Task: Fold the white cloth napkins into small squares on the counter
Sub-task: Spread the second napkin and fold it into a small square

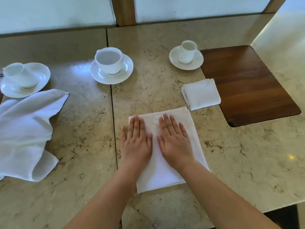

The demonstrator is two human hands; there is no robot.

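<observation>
One small square of folded white cloth napkin [201, 94] already lies finished toward the right side of the beige marbled stone surface [247, 154], its right edge overlapping the dark wooden inset panel [250, 83]. A second white cloth napkin, folded to a long rectangle [166, 177], sits near the middle of the near edge, its far right corner almost touching the finished square. Both hands are flat on it with fingers extended, gripping nothing — the left hand [136, 142] over its left edge, partly on bare stone, the right hand [175, 142] nearer its middle, the two close together but not touching. This looks like smoothing a fold; judging by its shape, at least one more fold is needed to bring it to a small square. A loose, crumpled heap of white cloth [26, 133] lies untouched at the left edge — how many napkins it holds cannot be told. Three white cups on saucers [111, 66] stand along the far side, clear of the work.
</observation>
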